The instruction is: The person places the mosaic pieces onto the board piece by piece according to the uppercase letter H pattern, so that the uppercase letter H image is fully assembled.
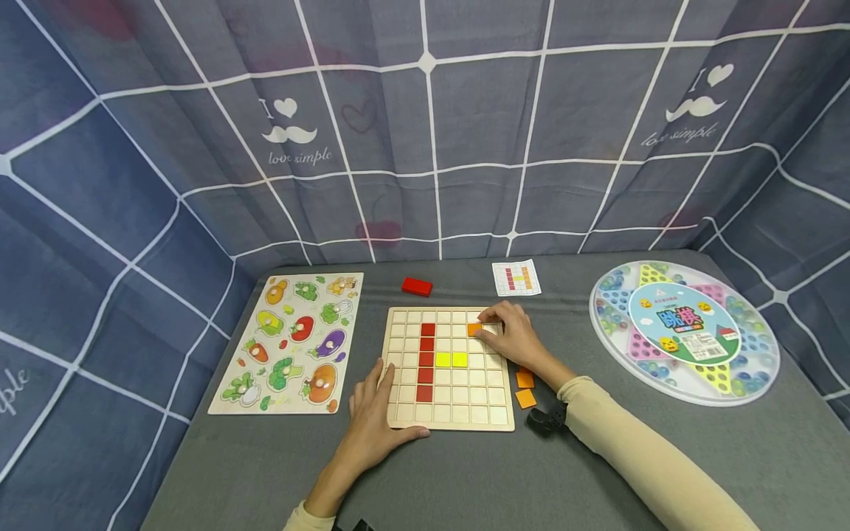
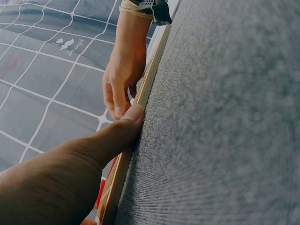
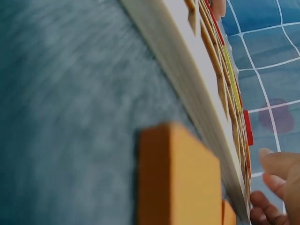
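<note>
A wooden grid board (image 1: 451, 418) lies flat on the grey cloth. Set in its cells are a column of several red tiles (image 1: 426, 359), two yellow tiles (image 1: 451, 359) side by side, and one orange tile (image 1: 474, 330) at the upper right. My right hand (image 1: 514, 335) is over the board's right part, thumb and fingertips at that orange tile's right edge; in the right wrist view its thumb and fingers stand apart. The left hand (image 1: 373, 424) rests at the board's near left corner, with fingers along the left side and thumb (image 2: 133, 115) on the front edge.
Loose orange tiles (image 1: 525, 399) lie right of the board, below the right forearm. Behind it are a red block (image 1: 417, 286) and a pattern card (image 1: 516, 278). A vegetable puzzle (image 1: 285, 343) lies left, a round Chinese checkers set (image 1: 684, 332) right. Grid-patterned curtains (image 1: 465, 133) enclose the table.
</note>
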`<state>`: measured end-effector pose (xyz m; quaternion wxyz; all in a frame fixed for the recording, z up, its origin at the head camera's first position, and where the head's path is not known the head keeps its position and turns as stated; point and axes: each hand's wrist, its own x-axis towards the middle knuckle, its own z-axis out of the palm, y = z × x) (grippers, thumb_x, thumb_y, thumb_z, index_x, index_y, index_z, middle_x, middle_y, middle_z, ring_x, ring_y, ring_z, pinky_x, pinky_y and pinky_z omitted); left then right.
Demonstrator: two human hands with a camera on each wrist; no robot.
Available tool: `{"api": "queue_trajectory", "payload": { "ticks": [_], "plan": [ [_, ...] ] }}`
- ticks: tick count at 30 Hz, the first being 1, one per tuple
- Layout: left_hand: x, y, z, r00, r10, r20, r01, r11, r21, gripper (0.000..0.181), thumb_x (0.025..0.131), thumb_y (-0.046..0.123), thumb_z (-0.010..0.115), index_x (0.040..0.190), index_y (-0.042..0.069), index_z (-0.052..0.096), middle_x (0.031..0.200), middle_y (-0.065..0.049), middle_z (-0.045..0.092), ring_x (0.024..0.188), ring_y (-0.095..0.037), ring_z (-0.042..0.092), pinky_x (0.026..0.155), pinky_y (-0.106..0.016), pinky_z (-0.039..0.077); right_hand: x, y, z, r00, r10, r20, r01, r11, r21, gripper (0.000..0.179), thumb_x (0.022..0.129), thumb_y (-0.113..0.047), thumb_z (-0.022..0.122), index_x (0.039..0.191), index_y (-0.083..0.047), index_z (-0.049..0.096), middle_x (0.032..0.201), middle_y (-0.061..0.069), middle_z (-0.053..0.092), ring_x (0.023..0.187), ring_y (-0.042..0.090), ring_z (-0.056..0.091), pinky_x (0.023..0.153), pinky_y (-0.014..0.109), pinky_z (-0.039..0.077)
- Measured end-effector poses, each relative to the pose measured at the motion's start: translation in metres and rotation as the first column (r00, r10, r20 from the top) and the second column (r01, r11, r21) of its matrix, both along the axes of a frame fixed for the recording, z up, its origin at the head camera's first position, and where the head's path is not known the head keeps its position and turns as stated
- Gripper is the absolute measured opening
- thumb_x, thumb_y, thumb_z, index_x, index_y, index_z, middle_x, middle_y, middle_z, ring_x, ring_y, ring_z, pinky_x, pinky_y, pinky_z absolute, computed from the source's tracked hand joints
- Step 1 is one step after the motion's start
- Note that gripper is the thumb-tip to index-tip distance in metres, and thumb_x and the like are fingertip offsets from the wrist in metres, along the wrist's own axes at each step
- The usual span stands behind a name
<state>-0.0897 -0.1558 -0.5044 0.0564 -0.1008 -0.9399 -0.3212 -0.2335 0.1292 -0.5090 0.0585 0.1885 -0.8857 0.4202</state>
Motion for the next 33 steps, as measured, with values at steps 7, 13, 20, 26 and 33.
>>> {"api": "queue_trajectory", "payload": {
  "ticks": [7,13,20,26,33],
  "plan": [
    [0.0,0.002,0.0,1.0,-0.002,0.0,0.002,1.0,0.005,0.121,0.058,0.053,0.089,0.152,0.002,0.032,0.158,-0.022,0.024,0.113,-0.029,0.037,0.09,-0.045,0.023,0.006,0.024,0.006,1.0,0.001,0.004,-0.001,0.999,-0.05,0.021,0.091,-0.02,0.071,0.108,-0.01,0.068,0.1,0.004,0.063,0.091,0.02,0.048,0.08,0.035,0.039],
    [0.0,0.001,0.001,1.0,-0.008,-0.008,0.008,1.0,0.012,0.12,0.059,0.053,0.089,0.152,0.002,0.032,0.158,-0.022,0.024,0.113,-0.029,0.036,0.089,-0.044,0.023,0.016,0.056,0.003,0.999,-0.047,0.008,0.047,0.998,-0.04,0.023,0.087,-0.018,0.075,0.108,-0.011,0.068,0.098,0.004,0.062,0.085,0.018,0.044,0.079,0.033,0.035],
    [0.0,0.0,0.0,1.0,0.001,-0.005,-0.001,1.0,-0.009,0.121,0.058,0.054,0.089,0.152,0.002,0.032,0.158,-0.022,0.024,0.117,-0.031,0.036,0.091,-0.045,0.023,0.021,0.084,-0.008,0.999,0.034,-0.036,-0.034,0.999,0.002,0.03,0.084,-0.017,0.078,0.111,-0.01,0.068,0.101,0.004,0.062,0.086,0.015,0.046,0.078,0.026,0.036],
    [0.0,0.001,0.001,1.0,0.004,0.0,-0.004,1.0,-0.003,0.121,0.058,0.054,0.089,0.152,0.002,0.032,0.158,-0.022,0.024,0.116,-0.031,0.036,0.091,-0.046,0.024,0.022,0.097,-0.008,0.988,0.156,0.001,-0.156,0.987,0.026,0.034,0.083,-0.005,0.076,0.116,-0.009,0.066,0.113,0.005,0.062,0.098,0.014,0.052,0.086,0.023,0.04],
    [0.0,0.001,0.0,1.0,0.002,-0.005,-0.002,1.0,-0.009,0.121,0.058,0.054,0.089,0.151,0.002,0.033,0.158,-0.023,0.025,0.116,-0.031,0.036,0.09,-0.046,0.024,0.022,0.101,-0.007,0.981,0.192,0.002,-0.192,0.98,0.042,0.031,0.086,-0.001,0.071,0.116,-0.009,0.067,0.114,0.005,0.061,0.1,0.014,0.054,0.089,0.021,0.042]
  ]
}}
